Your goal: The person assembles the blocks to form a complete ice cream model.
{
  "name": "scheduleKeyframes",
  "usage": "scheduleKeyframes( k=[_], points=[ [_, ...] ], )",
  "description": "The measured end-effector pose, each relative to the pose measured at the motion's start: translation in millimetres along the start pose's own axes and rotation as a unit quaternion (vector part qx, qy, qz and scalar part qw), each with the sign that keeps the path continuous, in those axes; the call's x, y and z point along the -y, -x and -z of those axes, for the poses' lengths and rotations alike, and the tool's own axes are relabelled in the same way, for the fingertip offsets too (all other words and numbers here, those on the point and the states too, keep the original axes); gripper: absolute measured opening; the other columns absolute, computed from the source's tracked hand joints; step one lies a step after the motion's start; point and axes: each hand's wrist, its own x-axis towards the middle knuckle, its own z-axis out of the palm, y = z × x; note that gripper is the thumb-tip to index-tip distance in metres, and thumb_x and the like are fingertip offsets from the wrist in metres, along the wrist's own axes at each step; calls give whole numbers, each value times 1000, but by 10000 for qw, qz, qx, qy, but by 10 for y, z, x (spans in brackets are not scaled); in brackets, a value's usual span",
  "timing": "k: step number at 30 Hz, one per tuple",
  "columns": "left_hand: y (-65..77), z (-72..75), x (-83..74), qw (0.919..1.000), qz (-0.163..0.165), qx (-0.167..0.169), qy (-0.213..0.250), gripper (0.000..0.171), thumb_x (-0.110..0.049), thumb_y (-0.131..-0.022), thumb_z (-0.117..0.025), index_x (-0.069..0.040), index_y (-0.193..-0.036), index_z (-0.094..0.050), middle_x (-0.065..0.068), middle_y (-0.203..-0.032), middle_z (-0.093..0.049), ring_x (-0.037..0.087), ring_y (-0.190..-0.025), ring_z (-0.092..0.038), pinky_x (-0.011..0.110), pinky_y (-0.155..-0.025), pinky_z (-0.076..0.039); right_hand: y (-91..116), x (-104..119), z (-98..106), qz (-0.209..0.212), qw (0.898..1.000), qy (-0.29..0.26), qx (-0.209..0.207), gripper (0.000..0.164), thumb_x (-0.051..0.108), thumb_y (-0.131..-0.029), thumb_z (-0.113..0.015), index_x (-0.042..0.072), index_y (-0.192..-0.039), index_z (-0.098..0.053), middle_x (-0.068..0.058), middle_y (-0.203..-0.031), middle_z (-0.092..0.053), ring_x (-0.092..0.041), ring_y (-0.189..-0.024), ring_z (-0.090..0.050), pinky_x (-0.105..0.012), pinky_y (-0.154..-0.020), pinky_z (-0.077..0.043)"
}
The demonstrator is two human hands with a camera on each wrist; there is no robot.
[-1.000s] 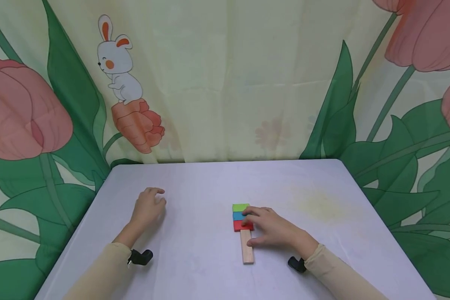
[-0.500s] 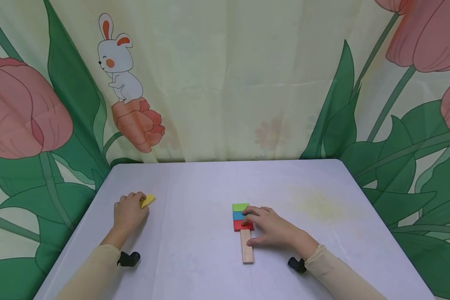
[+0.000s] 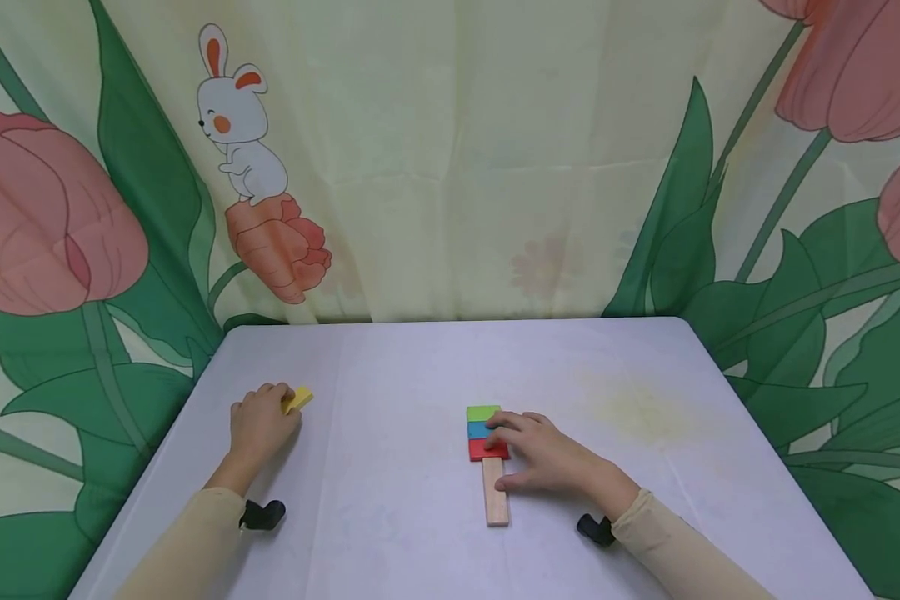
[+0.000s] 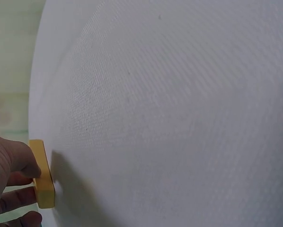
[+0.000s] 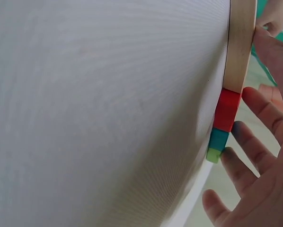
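On the left of the table my left hand (image 3: 264, 423) pinches a small yellow block (image 4: 44, 182) between thumb and fingers. That block's shadow falls on the cloth beside it in the left wrist view. My right hand (image 3: 543, 454) spreads over a column of wooden blocks, its fingertips right at their edges. From far to near lie a green block (image 3: 483, 412), a blue block (image 3: 477, 430), a wider red block (image 3: 480, 450) and a long plain wood block (image 3: 494, 500). The right thumb touches the long block's side. Fingers partly cover the blue and red blocks.
A white cloth (image 3: 390, 400) covers the table. Behind it hangs a curtain (image 3: 420, 167) printed with tulips, leaves and a rabbit. Small black devices sit at the left wrist (image 3: 262, 515) and the right wrist (image 3: 596, 529).
My left hand has moved left and a little nearer, and the yellow block, out of sight a second ago, now shows in its grip. The right hand and the block column stay put.
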Motion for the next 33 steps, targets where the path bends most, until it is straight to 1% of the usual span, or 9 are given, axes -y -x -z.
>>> scheduleKeyframes(
  k=[6, 16, 26, 33],
  points=[
    [-6, 1, -49, 10000, -14, 39, -8, 32, -14, -87, -68, 3, -114, -69, 26, -115, -67, 44, -98, -61, 60, -84, -44, 5, 7, 17, 18, 10000, -43, -16, 51, 54, -85, -80, 31, -128, -63, 7, -151, -47, -20, -141, -45, -57, -121, -28],
    [-84, -65, -141, 9999, -69, 133, -64, 30, -15, -87, -72, 1, -113, -70, 24, -112, -69, 42, -97, -62, 60, -86, -45, 2, 26, 23, -10, 9999, -132, 19, 50, 52, -85, -81, 31, -127, -64, 7, -150, -47, -21, -139, -47, -54, -118, -35],
    [-121, -64, -346, 9993, -146, 331, -90, 32, -15, -86, -73, 1, -114, -71, 23, -113, -69, 41, -98, -63, 59, -86, -46, 6, 59, 44, -15, 9997, -254, 47, 51, 50, -86, -81, 27, -128, -65, 5, -150, -48, -21, -138, -48, -54, -117, -37],
    [-172, -139, -466, 9992, -265, 296, -69, 29, -16, -86, -75, -1, -111, -72, 19, -109, -70, 38, -97, -63, 58, -86, -48, 14, 48, 41, -2, 9995, -309, 28, 50, 49, -86, -81, 27, -128, -65, 4, -149, -49, -19, -137, -49, -53, -115, -38]
  ],
)
